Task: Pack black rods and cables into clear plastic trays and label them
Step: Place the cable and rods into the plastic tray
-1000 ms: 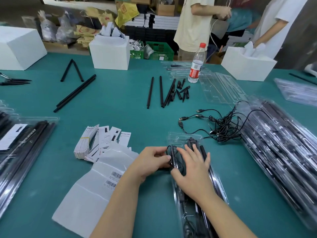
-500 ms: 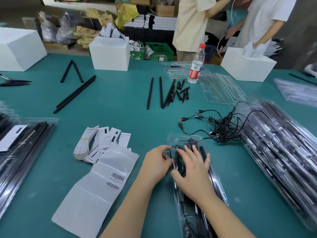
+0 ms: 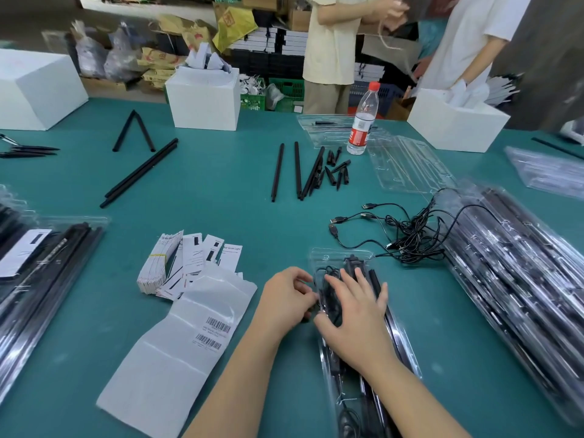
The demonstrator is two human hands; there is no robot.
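A teal desk [image 3: 221, 191] in a cluttered packing room carries the work, with two people standing at its far edge. On its near side, the right hand [image 3: 355, 314] lies flat with straight, spread fingers [image 3: 363, 279] pressing down on the top end of a clear plastic tray [image 3: 401, 339], over the coiled black cable [image 3: 328, 289] and the black rods [image 3: 374, 278] packed inside. The left hand [image 3: 289, 297] sits just beside it at the tray's left edge, its fingers curled in and pinching the cable's loop where it meets the tray rim. The tray runs lengthwise toward the camera, under the right forearm. Just left of the hands lie a strip of barcode labels [image 3: 186, 346] and a fanned stack of printed cards [image 3: 186, 260]. Beyond the tray's far end a tangle of loose USB cables [image 3: 407, 235] rests against a big pile of filled trays [image 3: 521, 279] on the right. Farther out are loose rods and caps [image 3: 313, 172], empty trays [image 3: 407, 165], a water bottle [image 3: 363, 121] and white boxes [image 3: 205, 99].
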